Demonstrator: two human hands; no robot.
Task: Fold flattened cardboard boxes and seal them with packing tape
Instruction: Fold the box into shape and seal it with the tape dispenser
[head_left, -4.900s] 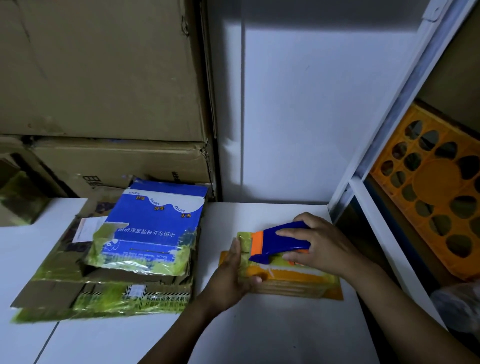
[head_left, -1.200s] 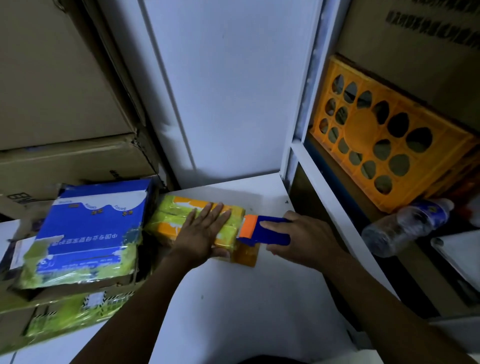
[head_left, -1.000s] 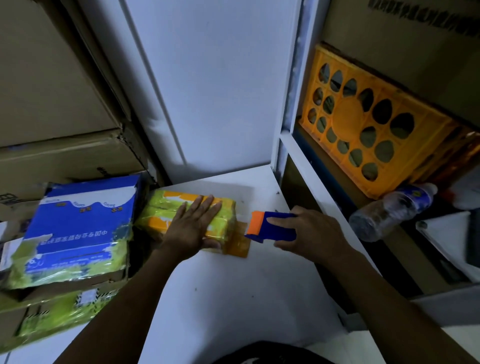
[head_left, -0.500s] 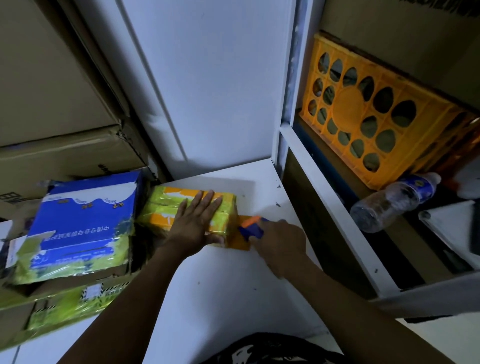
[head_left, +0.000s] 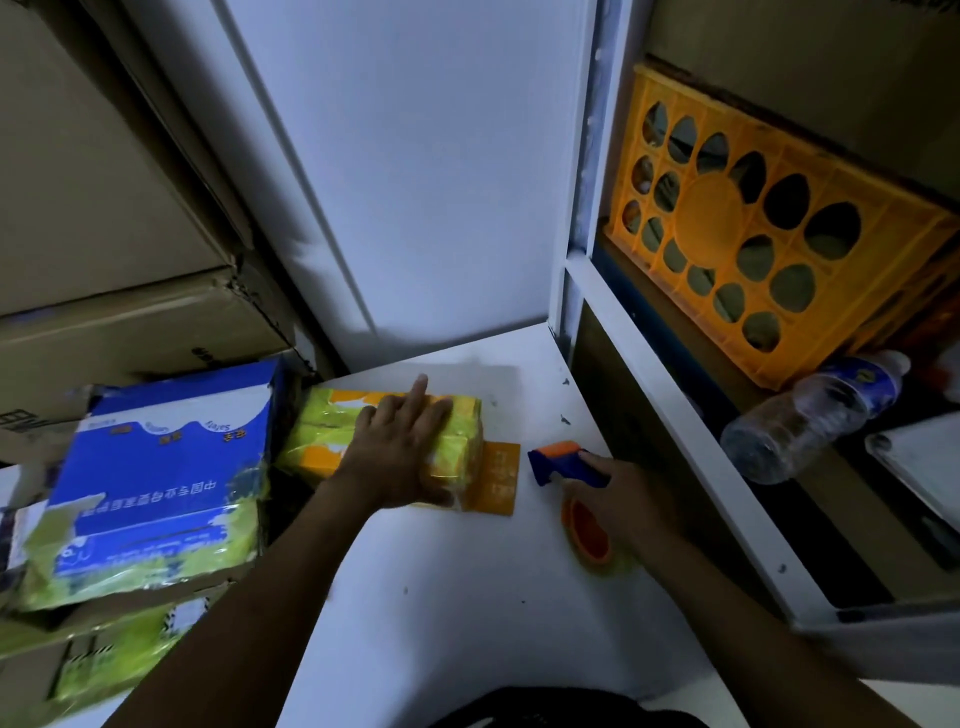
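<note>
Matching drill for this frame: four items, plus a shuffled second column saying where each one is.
Items:
1. tape dispenser
2. yellow-orange box
3. plastic bottle
4. blue box

Places:
a. on its side on the shelf
b. under the flat left hand
c. atop the cardboard stack
d. gripped by the right hand

Pairs: 1-d, 2-b, 3-a, 4-c

One dispenser (head_left: 553, 462), one bottle (head_left: 810, 415), one crate (head_left: 769, 228), perhaps two taped boxes (head_left: 322, 452) (head_left: 166, 467).
</note>
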